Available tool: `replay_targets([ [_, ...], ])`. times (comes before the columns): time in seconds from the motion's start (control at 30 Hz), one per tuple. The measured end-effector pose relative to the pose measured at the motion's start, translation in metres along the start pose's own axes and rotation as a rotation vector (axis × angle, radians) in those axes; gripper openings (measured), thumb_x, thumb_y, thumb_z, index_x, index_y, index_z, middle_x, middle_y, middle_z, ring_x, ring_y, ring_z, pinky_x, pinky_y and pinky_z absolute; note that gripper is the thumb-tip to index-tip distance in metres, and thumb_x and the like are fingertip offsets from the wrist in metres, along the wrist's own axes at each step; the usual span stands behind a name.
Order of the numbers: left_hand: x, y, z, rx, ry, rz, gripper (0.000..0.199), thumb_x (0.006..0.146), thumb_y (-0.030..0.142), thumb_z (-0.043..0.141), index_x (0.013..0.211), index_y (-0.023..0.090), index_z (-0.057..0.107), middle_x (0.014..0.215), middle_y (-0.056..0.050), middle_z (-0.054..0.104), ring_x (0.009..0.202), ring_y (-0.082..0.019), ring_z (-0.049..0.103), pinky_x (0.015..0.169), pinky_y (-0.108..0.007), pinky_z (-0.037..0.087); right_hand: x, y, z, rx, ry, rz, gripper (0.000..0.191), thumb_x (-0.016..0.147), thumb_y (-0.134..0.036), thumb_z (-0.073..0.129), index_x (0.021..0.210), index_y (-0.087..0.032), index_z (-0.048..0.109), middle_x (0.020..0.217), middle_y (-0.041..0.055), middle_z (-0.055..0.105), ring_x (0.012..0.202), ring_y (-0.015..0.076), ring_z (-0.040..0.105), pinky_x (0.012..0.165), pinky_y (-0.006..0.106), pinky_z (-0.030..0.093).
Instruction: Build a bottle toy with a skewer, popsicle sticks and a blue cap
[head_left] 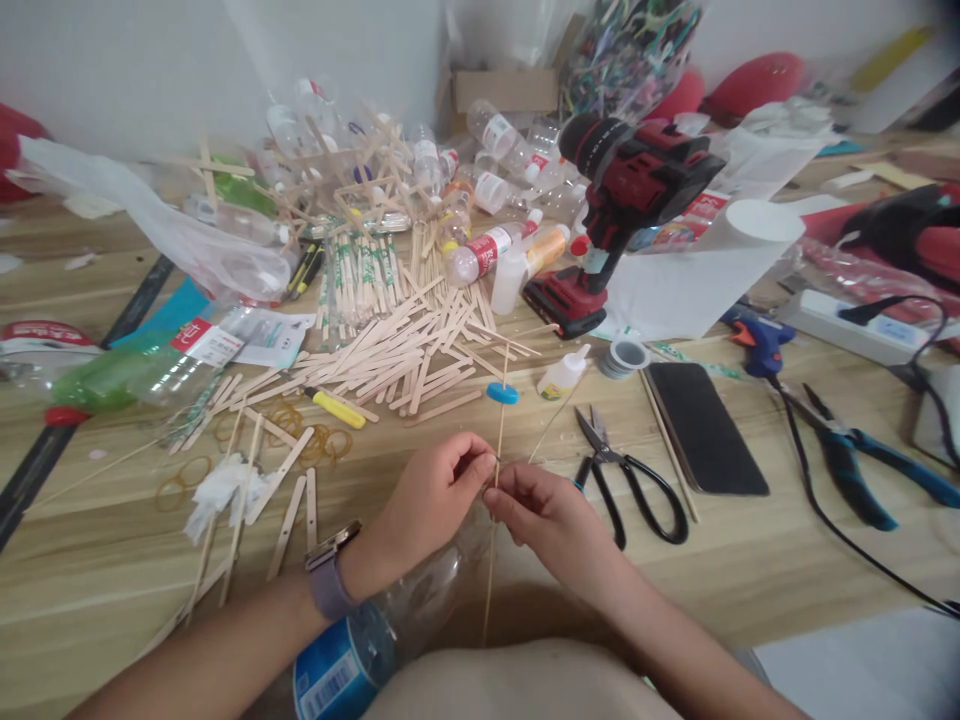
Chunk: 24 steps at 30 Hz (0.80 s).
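Note:
My left hand (435, 492), with a watch on its wrist, pinches a thin wooden skewer (491, 580) between thumb and fingertips. Just below and to the right, my right hand (555, 515) is closed on the same skewer; a thin string (553, 422) runs up from beside its fingers. A blue bottle cap (502, 393) is threaded on the skewer above both hands, near a small crosspiece of wood. Something small and dark shows at my left fingertips, too small to name. Under my left forearm lies a clear plastic bottle (375, 640) with a blue label.
Black-handled scissors (626, 470), a phone (705, 425) and pliers (847, 450) lie to the right. Ahead are a glue bottle (561, 375), a red cordless drill (622, 200) and many craft sticks (405, 350). A yellow utility knife (337, 408) and rubber bands (322, 440) lie left.

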<state>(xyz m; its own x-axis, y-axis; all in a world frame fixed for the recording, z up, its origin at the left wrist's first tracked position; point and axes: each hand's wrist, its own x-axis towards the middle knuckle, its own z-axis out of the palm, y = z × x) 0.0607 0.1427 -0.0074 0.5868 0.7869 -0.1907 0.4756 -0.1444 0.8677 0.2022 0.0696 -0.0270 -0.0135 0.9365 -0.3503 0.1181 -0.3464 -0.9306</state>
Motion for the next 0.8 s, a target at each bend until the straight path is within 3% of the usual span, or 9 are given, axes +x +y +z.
replay_targets([
  [0.1,0.001,-0.003,-0.003,0.09,0.004,0.096,0.017,0.093,0.023,0.049,0.083,0.019,0.062,0.077,0.001,0.066,0.072,-0.014,0.059,0.066,-0.025,0.043,0.002,0.001,-0.002,0.019,-0.047,-0.009,0.035,0.084,-0.05,0.058,0.066,-0.021,0.05,0.053,-0.0059,0.043,0.05,0.0109,0.039,0.05,0.026,0.03],
  [0.33,0.006,-0.013,-0.006,0.303,0.088,0.295,0.019,0.095,0.017,0.046,0.09,0.02,0.064,0.091,-0.003,0.069,0.09,-0.018,0.063,0.081,-0.029,0.047,0.008,0.003,-0.007,0.083,-0.023,-0.01,0.034,0.082,-0.054,0.06,0.075,-0.021,0.054,0.052,-0.0077,0.043,0.048,0.0098,0.038,0.048,0.025,0.029],
  [0.8,0.023,-0.013,0.003,0.227,-0.012,0.07,0.011,0.086,0.014,0.057,0.082,0.018,0.066,0.085,-0.003,0.072,0.079,-0.018,0.064,0.073,-0.028,0.046,0.018,0.017,-0.015,0.024,-0.055,0.064,0.02,0.08,-0.038,0.056,0.087,-0.019,0.054,0.054,-0.0079,0.051,0.043,0.0104,0.053,0.041,0.023,0.045],
])
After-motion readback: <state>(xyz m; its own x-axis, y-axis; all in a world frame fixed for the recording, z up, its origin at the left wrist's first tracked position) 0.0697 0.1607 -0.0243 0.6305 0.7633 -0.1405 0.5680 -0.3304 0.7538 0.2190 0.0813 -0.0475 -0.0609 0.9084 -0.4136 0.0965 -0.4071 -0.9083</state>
